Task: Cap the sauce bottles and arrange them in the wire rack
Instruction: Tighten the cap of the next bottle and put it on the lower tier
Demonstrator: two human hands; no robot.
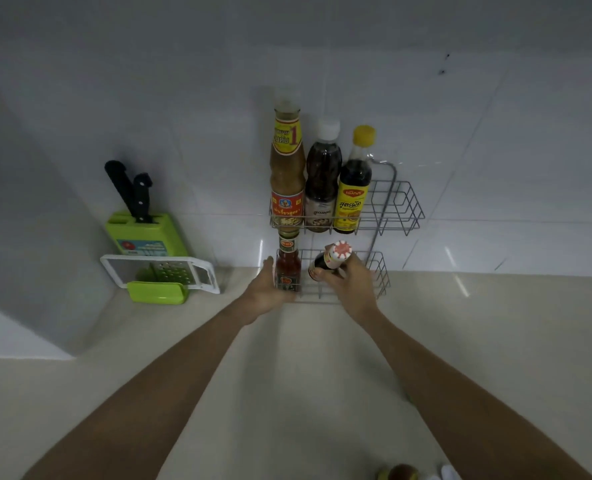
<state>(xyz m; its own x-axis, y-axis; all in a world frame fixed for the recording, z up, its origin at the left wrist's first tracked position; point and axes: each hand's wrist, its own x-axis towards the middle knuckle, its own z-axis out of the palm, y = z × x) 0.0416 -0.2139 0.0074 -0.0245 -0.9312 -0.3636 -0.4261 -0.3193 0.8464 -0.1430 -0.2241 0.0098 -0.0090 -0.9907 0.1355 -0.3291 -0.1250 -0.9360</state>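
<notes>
Right grip (348,278): fingers clamped on dark bottle (325,261), tilted, red-white cap, over lower tier of wire rack (396,206).
Left grip (265,289): fingers apart, beside red sauce bottle (287,268) in lower tier.
Upper tier: three bottles upright.
Surface (305,375): pale.

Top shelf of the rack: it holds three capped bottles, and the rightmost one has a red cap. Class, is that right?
Not quite. The head view shows three capped bottles on the top shelf, but the rightmost bottle has a yellow cap, not red.
</notes>
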